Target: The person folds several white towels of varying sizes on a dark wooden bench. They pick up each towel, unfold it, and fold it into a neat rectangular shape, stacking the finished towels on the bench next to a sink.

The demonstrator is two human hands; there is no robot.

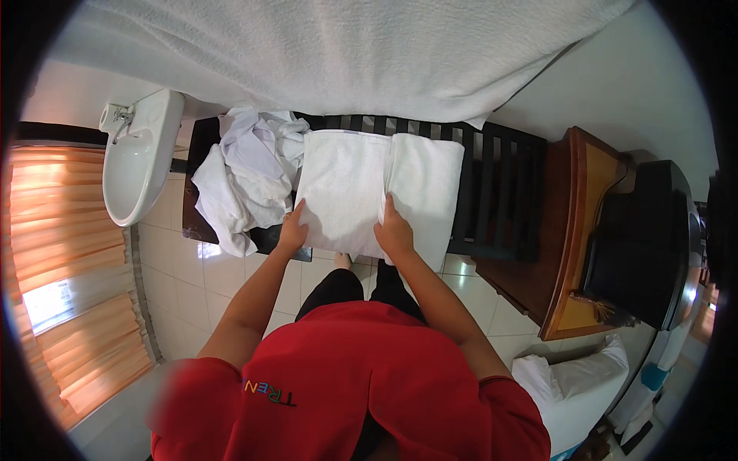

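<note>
Towel: white folded towel (361,196), flat on the dark slatted bench (500,200) at centre frame, just above both hands.
Fold: right-hand part doubled over, a raised flap (427,188) whose edge runs from lower centre up toward the top of the frame.
Long axis: lies across the frame, left to right; fold line crosses it, running away from the body.
Left grip: left hand (292,230) at the towel's lower left corner, fingers spread and pressed flat on the cloth, clamped on nothing, thumb at the edge.
Right grip: right hand (393,230) at the foot of the fold line, fingers laid on top of the flap's near end; hard to tell whether an edge is pinched beneath.
Nearer hand: right one sits at the flap; left one only pins the single layer.
Direction from the grips: bulk of the towel lies ahead, toward the top of the frame.
Beside: crumpled white laundry (246,173) heaped at the bench's left end, touching the towel's left edge.
Around: white washbasin (138,161) at upper left; wooden desk (573,230) at right.
</note>
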